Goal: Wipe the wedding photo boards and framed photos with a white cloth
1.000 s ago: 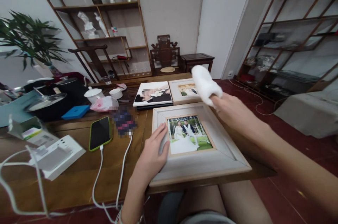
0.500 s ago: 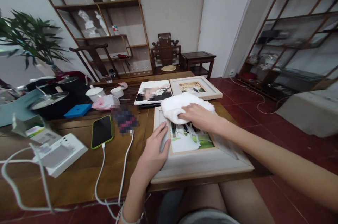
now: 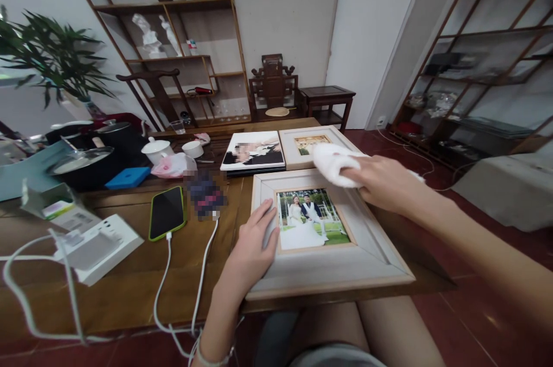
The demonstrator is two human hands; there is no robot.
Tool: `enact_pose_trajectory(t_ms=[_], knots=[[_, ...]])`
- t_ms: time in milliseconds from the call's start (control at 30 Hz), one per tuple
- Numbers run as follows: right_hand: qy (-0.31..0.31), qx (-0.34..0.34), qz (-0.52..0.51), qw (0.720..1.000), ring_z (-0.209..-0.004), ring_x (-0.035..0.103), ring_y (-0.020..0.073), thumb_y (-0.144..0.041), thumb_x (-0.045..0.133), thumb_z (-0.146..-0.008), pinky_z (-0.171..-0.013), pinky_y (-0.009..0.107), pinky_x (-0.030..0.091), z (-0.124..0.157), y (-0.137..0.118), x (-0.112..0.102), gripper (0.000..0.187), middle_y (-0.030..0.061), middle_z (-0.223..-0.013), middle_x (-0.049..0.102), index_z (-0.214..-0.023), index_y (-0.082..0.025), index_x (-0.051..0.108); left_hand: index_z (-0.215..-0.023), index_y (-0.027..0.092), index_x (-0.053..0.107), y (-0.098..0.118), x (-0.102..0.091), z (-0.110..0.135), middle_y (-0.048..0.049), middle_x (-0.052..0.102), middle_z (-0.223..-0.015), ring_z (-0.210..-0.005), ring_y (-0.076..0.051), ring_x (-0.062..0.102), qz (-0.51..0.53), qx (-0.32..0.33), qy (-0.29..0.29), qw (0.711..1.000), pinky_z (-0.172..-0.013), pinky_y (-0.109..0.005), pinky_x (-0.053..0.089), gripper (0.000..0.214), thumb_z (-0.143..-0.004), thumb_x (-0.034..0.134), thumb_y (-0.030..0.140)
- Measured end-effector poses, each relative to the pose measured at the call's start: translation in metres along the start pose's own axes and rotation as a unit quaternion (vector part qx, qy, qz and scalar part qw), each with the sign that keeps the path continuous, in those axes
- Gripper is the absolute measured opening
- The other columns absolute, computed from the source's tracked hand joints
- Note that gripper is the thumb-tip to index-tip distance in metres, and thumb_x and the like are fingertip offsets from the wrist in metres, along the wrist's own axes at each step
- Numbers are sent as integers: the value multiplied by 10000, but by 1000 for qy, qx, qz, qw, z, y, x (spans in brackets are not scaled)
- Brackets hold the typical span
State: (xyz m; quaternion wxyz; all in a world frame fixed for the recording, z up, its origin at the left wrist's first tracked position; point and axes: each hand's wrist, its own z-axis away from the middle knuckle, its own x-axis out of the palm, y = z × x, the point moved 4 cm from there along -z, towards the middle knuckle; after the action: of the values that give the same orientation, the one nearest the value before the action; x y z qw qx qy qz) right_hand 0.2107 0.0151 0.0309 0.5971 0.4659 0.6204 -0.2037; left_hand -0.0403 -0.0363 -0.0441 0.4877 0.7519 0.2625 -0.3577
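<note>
A pale wooden picture frame (image 3: pixel 367 252) with a wedding photo lies flat at the near edge of the wooden table (image 3: pixel 129 292). My left hand (image 3: pixel 253 249) rests flat on the frame's left border, fingers stretched out. My right hand (image 3: pixel 382 180) is closed on a white cloth (image 3: pixel 330 159) at the frame's far right corner. Behind it lie a second framed photo (image 3: pixel 309 145) and a photo album (image 3: pixel 254 151).
A phone in a green case (image 3: pixel 166 211) charges on a white cable (image 3: pixel 199 292). A white box (image 3: pixel 93 246), blue box (image 3: pixel 127 178), cups (image 3: pixel 155 151), dark pots (image 3: pixel 82 162) and a plant (image 3: pixel 47 61) fill the left. Shelves stand behind and right.
One second ago the cloth was held up above the frame. Half a second ago it lay across the top of the photo. Now it has swept right to the frame's far right corner.
</note>
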Motion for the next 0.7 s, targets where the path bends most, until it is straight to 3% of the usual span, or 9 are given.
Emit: enact_pose_trajectory(t_ms=[67,133,200,300,500,600,700], knots=[[1,-60,-13,998,-1099,550,294,-7,461,-653,-801,408,436,-1,-13,12,503,144,-1337,516,-1092,-186,629,-1284,126,523,0,1,0,-152,436,-1431,-1338,-272,381,-4,-1,-6,1000,-1083,-495,335,429,-887,434,261],[-3,-84,-20,996,-1251,424,330,-30,487,-660,-854,463,418,-4,-23,26,507,139,-1455,382,-1125,-182,620,-1288,126,518,0,1,0,-154,437,-1429,-1343,-273,372,-5,1,-9,1000,-1084,-506,329,429,-890,427,259],[-6,-71,-23,997,-1301,353,358,-60,502,-693,-870,508,403,-8,-27,37,455,146,-1453,384,-1116,-172,629,-1295,140,511,0,1,0,-149,444,-1425,-1343,-268,372,-5,5,-7,1000,-1086,-508,323,428,-891,428,252],[-10,-49,-33,998,-1281,387,352,-15,469,-710,-893,513,392,-10,-31,40,440,157,-1398,458,-1085,-162,645,-1303,155,502,0,1,0,-141,458,-1416,-1339,-260,381,-4,14,4,1000,-1091,-502,315,428,-890,434,246],[-54,-94,-91,990,-1207,474,338,28,444,-704,-864,476,430,24,-56,5,452,179,-1303,537,-1059,-170,640,-1329,140,477,0,3,0,-142,451,-1422,-1343,-254,372,-14,8,3,1000,-1097,-494,310,445,-903,423,257],[-104,-105,-168,975,-1099,565,293,17,451,-676,-819,410,474,53,-74,-14,417,129,-1215,605,-948,-226,654,-1337,131,469,0,3,0,-142,441,-1430,-1347,-248,366,-19,3,-1,1000,-1102,-485,304,451,-909,411,261],[-115,-109,-230,960,-1109,565,275,-3,468,-645,-863,411,475,74,-89,-23,445,74,-1234,604,-942,-279,651,-1349,118,452,1,3,0,-142,414,-1448,-1360,-243,341,-27,-1,-14,1000,-1108,-485,294,460,-921,392,274]])
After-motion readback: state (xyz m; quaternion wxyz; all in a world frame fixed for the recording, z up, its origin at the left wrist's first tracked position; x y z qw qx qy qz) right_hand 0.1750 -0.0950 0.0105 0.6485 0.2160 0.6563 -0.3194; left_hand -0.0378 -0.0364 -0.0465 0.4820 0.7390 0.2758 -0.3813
